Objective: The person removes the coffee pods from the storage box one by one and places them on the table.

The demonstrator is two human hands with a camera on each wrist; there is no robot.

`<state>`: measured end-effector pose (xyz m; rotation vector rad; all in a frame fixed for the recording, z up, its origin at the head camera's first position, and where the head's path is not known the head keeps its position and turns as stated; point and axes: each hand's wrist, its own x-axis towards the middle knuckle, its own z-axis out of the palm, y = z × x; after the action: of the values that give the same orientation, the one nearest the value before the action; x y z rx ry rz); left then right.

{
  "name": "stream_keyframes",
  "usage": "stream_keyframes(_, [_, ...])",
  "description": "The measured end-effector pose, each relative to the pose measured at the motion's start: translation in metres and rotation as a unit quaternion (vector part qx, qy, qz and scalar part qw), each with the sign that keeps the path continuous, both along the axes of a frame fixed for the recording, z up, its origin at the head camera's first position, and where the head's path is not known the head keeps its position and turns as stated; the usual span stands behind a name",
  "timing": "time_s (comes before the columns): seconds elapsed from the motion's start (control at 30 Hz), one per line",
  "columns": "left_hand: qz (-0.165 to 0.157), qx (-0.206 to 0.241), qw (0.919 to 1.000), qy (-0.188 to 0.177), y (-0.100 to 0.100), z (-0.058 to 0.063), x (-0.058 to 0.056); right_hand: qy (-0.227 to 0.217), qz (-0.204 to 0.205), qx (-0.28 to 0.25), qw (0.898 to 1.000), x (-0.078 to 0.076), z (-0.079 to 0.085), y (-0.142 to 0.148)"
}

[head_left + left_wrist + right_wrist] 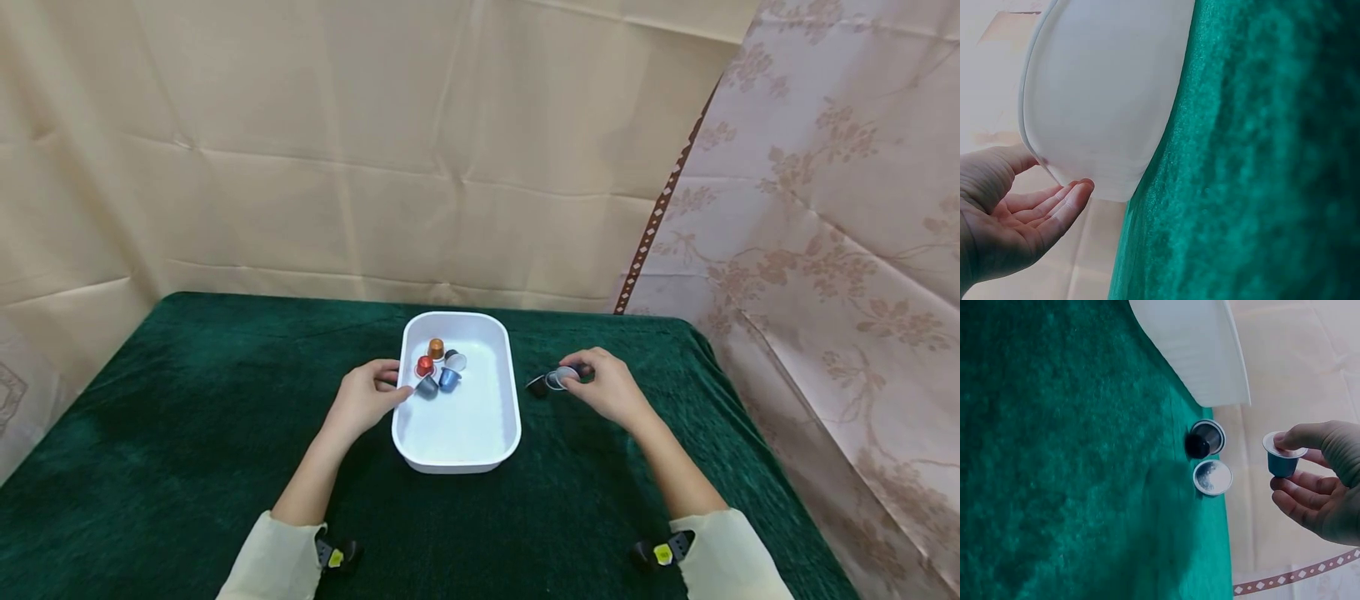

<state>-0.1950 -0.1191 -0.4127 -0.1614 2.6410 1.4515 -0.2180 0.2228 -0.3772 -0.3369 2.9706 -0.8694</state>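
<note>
Left hand (366,400): pinched the left rim of the white tray (480,421), fingers against its outer wall.
Right hand (613,388): pinched a coffee pod (1282,464), thumb on the lid, fingers beneath; right of centre in the head view.
Tray position: frame centre, on the green-covered desk (187,433).
Tray contents: orange pod (436,349), red pod (424,364), blue pod (449,382) and grey pod (427,388), clustered upper left.
Loose pods: dark pod (1207,437) and silver-lidded pod (1213,477), side by side, between tray and right hand.

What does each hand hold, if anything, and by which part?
Right hand: a capsule, by lid and base. Left hand: the white tray, by its left rim.
</note>
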Motion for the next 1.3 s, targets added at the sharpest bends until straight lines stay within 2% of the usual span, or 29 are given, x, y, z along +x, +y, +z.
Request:
stream_keyframes(0.33, [-0.001, 0.001, 1.0000, -0.001, -0.001, -0.001, -0.001, -0.003, -0.007, -0.004, 1.000, -0.001, -0.001, 0.010])
stream_keyframes(0.67, [-0.001, 0.001, 1.0000, -0.002, -0.002, -0.001, -0.001, -0.020, -0.023, 0.004, 1.000, -0.005, -0.011, 0.020])
stream_keyframes(1.3, [-0.004, 0.003, 1.0000, -0.001, -0.002, -0.001, -0.001, -0.021, -0.029, 0.004, 0.999, -0.008, -0.026, 0.029])
